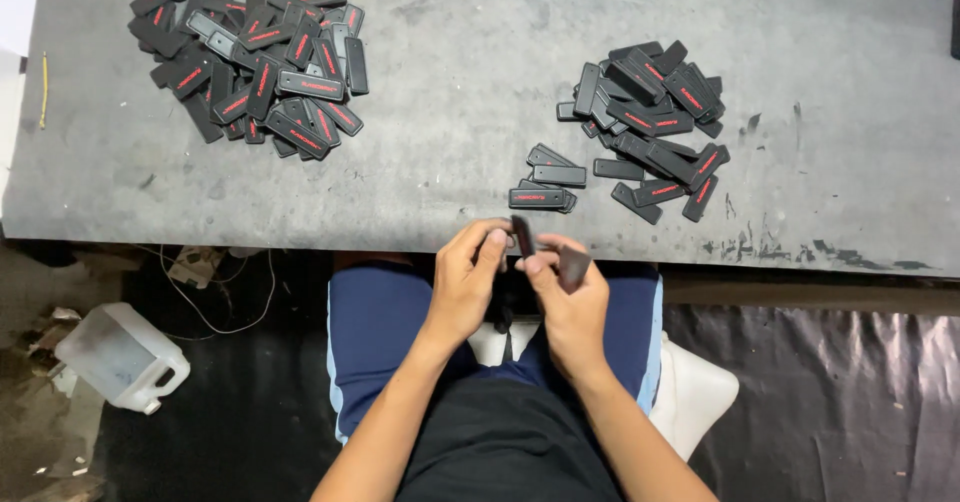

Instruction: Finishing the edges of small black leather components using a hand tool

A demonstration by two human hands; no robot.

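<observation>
One head-worn camera looks steeply down, fairly near, over the lap onto the grey table [480, 82] edge

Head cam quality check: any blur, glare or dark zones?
Head view: the grey table is evenly lit, no glare; both piles of black tags are sharp; left hand and right hand are slightly soft; the floor beneath is dim, and the table edges bow slightly.

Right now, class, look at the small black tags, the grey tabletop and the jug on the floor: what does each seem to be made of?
Black tags: probably moulded rubber or soft plastic, matte, with raised red marks.
Grey tabletop: perhaps painted board or sheet metal; dull, scuffed and chipped along its front edge.
Jug: translucent plastic, milky white with a moulded handle.
</observation>
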